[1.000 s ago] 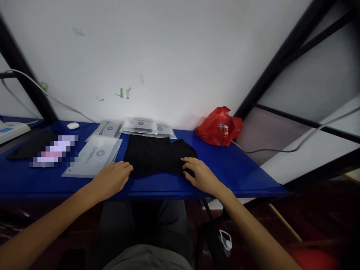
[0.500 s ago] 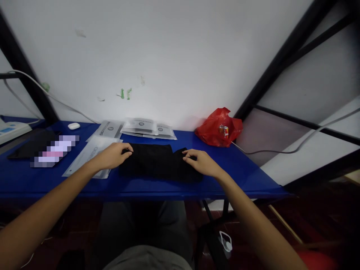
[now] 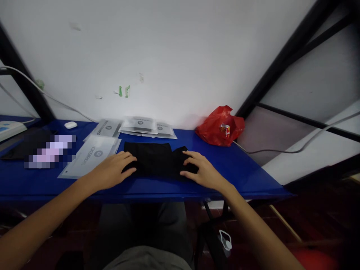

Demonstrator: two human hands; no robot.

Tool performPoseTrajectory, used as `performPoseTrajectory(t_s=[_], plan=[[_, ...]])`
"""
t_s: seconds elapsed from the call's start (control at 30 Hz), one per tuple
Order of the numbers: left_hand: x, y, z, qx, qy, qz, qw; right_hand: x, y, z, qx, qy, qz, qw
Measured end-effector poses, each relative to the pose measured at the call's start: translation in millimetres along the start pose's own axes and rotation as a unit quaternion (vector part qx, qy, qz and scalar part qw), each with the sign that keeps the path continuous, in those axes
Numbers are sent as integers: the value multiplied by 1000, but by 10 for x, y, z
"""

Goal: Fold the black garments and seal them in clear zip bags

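A person seated at a blue desk (image 3: 239, 168) is resting both bare hands on a folded piece of black cloth (image 3: 154, 159), which is lying flat in the center of the frame. The left hand (image 3: 114, 170) is touching the cloth's left end, its thumb standing apart from its bent fingers. The right hand (image 3: 204, 170) is covering part of the right end, its fingers spreading slightly and its thumb also standing clear of them. The two hands are staying well apart, with the cloth stretching between them; whether either is pinching any fabric, one cannot tell. Just left of the cloth, a printed translucent pouch (image 3: 92, 153) is lying near the left hand, while more pouches (image 3: 139, 124) are lying behind, against the wall. A red plastic bag (image 3: 215, 127) is sitting right of center, and a pixelated screen (image 3: 52, 150) is showing at left.
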State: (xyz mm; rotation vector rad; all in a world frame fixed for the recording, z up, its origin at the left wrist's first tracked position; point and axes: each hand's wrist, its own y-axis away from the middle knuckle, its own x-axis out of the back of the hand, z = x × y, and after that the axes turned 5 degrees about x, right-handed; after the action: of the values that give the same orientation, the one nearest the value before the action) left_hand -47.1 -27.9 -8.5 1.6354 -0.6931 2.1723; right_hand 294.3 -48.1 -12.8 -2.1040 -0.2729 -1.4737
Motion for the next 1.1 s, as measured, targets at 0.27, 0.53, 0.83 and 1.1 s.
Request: performPoseTrajectory(t_s=[0.27, 0.53, 0.83, 1.1], plan=[[-126, 178, -71, -1, -47, -15, 999, 3, 199, -7, -3, 14, -55, 998], [225, 199, -21, 71, 60, -43, 995, 270, 128, -105, -22, -125, -45, 991], [291, -249, -288, 133, 111, 4, 985, 269, -402, 106, -111, -170, 24, 979], [-111, -463, -292, 144, -116, 64, 981, -280, -632, 130, -145, 97, 127, 977]])
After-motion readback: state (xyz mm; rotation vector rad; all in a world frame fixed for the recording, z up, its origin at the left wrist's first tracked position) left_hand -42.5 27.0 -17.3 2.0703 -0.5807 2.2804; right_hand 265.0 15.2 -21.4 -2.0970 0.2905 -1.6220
